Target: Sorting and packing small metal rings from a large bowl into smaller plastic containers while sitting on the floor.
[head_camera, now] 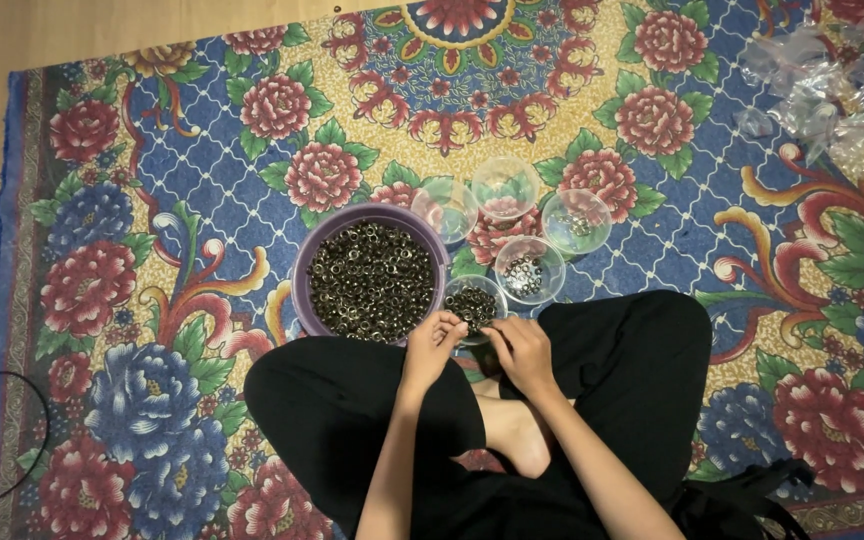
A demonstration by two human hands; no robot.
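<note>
step: sorting small metal rings, judged | left hand [434, 338] and right hand [515, 345] pinching rings just below the purple bowl [304, 275] | small clear cup [473, 301] right of bowl is filling | next: calling for a steady drop

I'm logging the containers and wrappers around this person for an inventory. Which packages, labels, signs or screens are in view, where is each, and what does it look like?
No labels, signs or screens show.
Plastic bags: top right on the rug, a crumpled clear pile.
Purple bowl: centre, before the knees, round, full of small dark metal rings.
Clear cups: five, clustered right of the bowl, round, some holding a few rings.
</note>
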